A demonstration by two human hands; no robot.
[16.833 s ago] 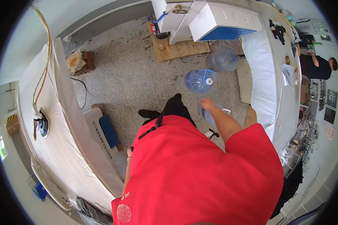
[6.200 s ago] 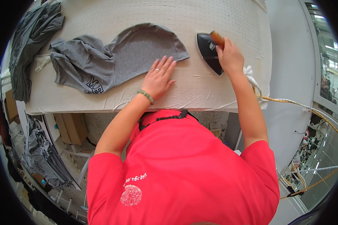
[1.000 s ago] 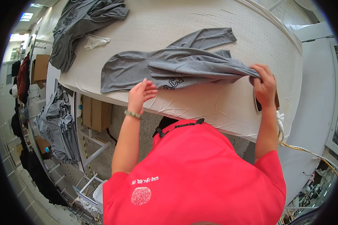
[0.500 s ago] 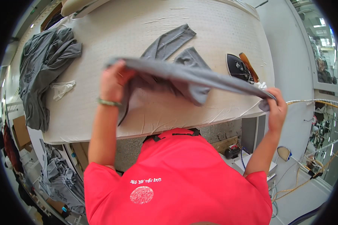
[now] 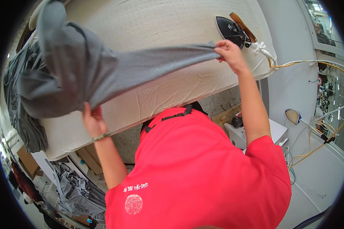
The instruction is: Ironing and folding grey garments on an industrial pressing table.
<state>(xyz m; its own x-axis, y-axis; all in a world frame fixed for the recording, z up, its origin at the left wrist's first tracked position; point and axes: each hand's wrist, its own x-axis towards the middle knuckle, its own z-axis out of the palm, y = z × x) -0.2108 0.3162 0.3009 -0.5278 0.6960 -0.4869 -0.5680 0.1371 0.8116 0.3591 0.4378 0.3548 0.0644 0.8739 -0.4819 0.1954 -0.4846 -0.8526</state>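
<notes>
A grey garment (image 5: 99, 63), with what looks like a sleeve drawn out taut, hangs between my hands above the padded table. My left hand (image 5: 94, 121) pinches its lower edge near the table's front. At the far right, my right hand (image 5: 231, 55) grips the narrow end of the stretched part, fingers pressed together. The bulk of the cloth billows to the upper left, blurred by motion, and covers part of a second grey garment (image 5: 32, 131) lying on the table's left end.
An iron (image 5: 231, 32) with a brown handle rests on the white-covered table (image 5: 172, 23), close beyond my right hand. Its cord (image 5: 294, 65) runs off to the right. Grey garments (image 5: 80, 191) are heaped below the table at the left.
The garment has swung up and left and spread open from a narrow band. My left hand has moved down and left; my right hand has gone forward and left.
</notes>
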